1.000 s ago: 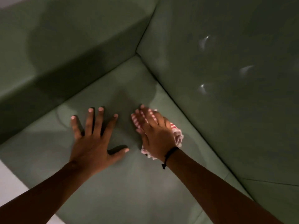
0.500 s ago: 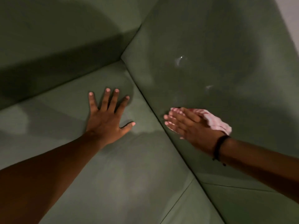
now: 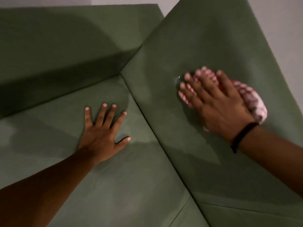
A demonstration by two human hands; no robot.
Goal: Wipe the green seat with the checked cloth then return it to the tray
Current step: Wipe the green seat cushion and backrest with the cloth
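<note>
The green seat [image 3: 134,185] fills the view, with its backrest panel [image 3: 205,38] rising at the right and a side panel [image 3: 57,46] at the left. My right hand [image 3: 218,105] presses the bunched red-and-white checked cloth [image 3: 252,99] flat against the backrest panel; the cloth shows between and beyond my fingers. A black band circles that wrist. My left hand [image 3: 103,135] lies flat on the seat cushion with fingers spread, holding nothing. The tray is not in view.
A seam [image 3: 173,217] crosses the cushion at the bottom. Pale wall [image 3: 287,30] shows behind the backrest at the top right. A small shiny spot [image 3: 177,77] sits on the backrest beside my right fingertips.
My right hand has carried the cloth off the cushion and up the backrest panel, farther right and higher. My left hand stays flat on the cushion. The view has tilted upward.
</note>
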